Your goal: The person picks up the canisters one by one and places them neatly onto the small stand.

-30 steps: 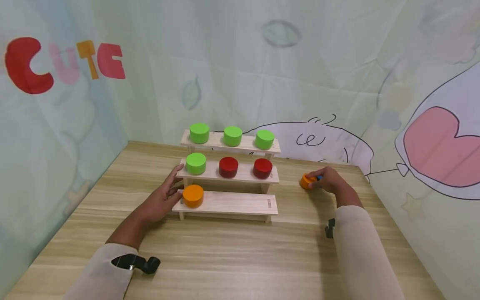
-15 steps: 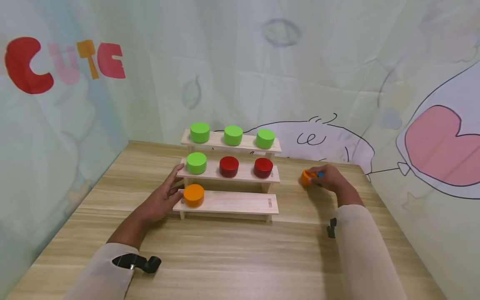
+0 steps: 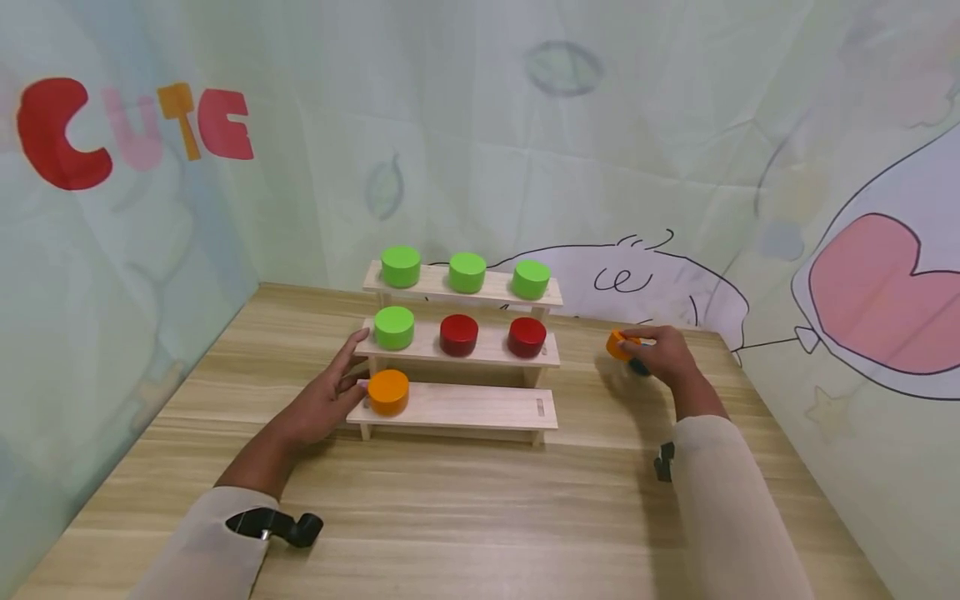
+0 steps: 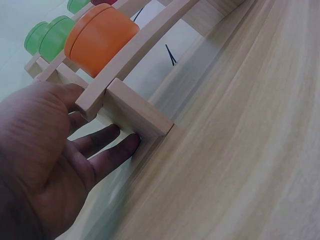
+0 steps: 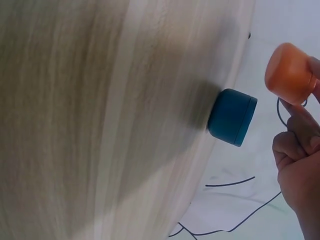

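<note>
My right hand (image 3: 663, 357) pinches a small orange round container (image 5: 289, 74) between thumb and fingers, raised off the table to the right of the rack. A dark blue round container (image 5: 232, 117) with a seam near its rim stands on the table under that hand, partly hidden by it in the head view. My left hand (image 3: 321, 402) rests against the left end of a three-step wooden rack (image 3: 465, 407). In the left wrist view its extended fingers (image 4: 115, 155) touch the rack's side support. Another orange container (image 3: 388, 392) sits at the left of the bottom step.
On the middle step stand a green container (image 3: 393, 327) and two red containers (image 3: 459, 335). The top step bears three green containers (image 3: 467, 272). The wood-grain table (image 3: 450, 517) meets printed cloth walls (image 3: 465, 125) at the back and sides.
My right hand has lifted the orange container off the table and moved slightly right, leaving the blue container standing below. The left hand and the rack have stayed in place.
</note>
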Tool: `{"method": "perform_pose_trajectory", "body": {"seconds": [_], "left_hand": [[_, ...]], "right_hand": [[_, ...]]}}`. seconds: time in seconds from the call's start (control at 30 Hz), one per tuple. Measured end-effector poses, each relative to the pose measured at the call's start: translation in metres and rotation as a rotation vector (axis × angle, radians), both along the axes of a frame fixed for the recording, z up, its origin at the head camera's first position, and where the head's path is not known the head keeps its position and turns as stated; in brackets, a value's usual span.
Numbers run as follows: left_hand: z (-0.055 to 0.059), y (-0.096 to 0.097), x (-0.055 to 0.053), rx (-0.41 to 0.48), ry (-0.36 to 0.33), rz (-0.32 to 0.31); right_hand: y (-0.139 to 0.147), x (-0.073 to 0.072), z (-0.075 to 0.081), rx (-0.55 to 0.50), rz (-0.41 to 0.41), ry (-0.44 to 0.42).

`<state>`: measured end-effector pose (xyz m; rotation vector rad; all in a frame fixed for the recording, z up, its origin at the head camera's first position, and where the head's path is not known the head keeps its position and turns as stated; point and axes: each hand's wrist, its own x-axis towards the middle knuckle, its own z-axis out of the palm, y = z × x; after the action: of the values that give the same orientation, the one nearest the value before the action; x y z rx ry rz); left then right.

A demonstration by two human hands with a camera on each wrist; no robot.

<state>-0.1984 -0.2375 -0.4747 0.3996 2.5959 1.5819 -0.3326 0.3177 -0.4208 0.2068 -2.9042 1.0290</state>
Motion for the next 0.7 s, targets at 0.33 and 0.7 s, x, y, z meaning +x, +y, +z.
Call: {"method": "perform_pose_trajectory", "body": {"seconds": [0.33,0.7], "left_hand": [[0.000,-0.001,0.000,0.004,0.003,-0.010],[0.001,0.000,0.000,0.002,0.000,-0.007]], "right_hand": [[-0.014,0.005,0.005,-0.060,-0.023,0.075],[-0.028,0.012,0.010,-0.067,-0.004,0.237]]}}
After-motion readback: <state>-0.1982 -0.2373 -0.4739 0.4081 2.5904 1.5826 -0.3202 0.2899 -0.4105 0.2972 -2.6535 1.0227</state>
